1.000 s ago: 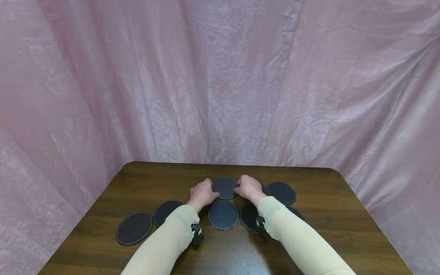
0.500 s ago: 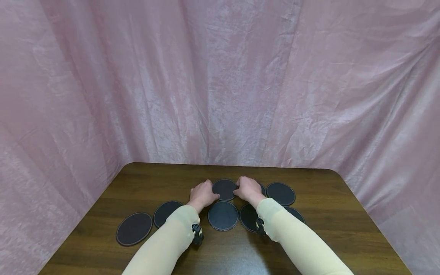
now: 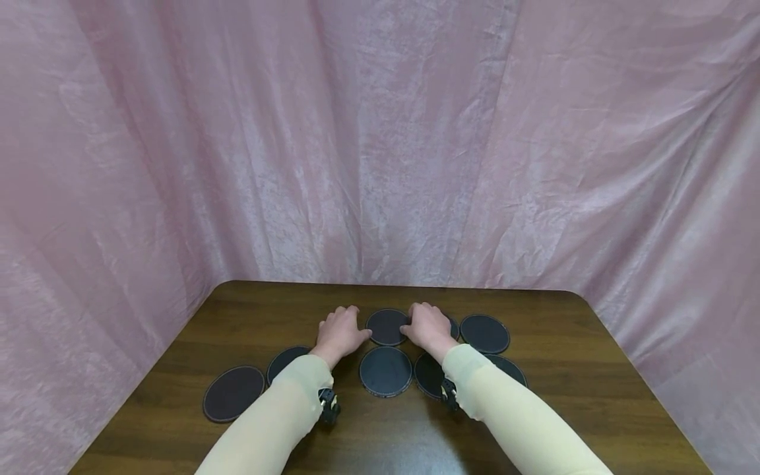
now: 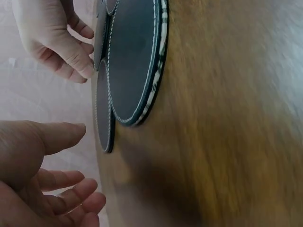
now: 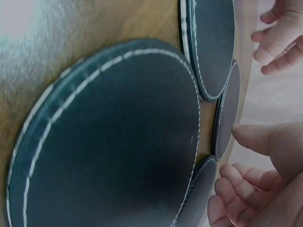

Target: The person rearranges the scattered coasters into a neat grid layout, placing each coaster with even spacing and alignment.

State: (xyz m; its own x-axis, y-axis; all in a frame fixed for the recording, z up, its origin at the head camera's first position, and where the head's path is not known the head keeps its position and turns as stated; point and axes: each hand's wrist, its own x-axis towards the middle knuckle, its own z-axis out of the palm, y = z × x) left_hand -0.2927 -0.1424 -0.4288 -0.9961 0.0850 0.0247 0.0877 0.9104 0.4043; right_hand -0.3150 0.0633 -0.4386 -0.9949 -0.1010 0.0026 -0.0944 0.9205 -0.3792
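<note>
A round black coaster (image 3: pixel 384 328) with white edge stitching lies flat near the back of the table, between my two hands. To its left is my left hand (image 3: pixel 340 333), fingers loosely spread and holding nothing; the left wrist view shows a gap between its thumb and the coaster (image 4: pixel 102 111). On the other side my right hand (image 3: pixel 430 328) has its thumb at the coaster's right edge; whether it touches, I cannot tell. Its fingers (image 5: pixel 236 189) are relaxed and pinch nothing. A second coaster (image 3: pixel 386 373) lies just in front of the first.
To the right lie more coasters, one (image 3: pixel 485 334) at the back and another (image 3: pixel 429 376) partly under my right wrist. Two stand apart on the left, one (image 3: pixel 234 394) fully visible. The brown wooden table (image 3: pixel 570 396) ends at a pink curtain (image 3: pixel 380 145).
My left hand has drawn away to the left from the middle back coaster, its fingers spreading. The coaster shifted slightly toward me earlier. My right hand has barely moved.
</note>
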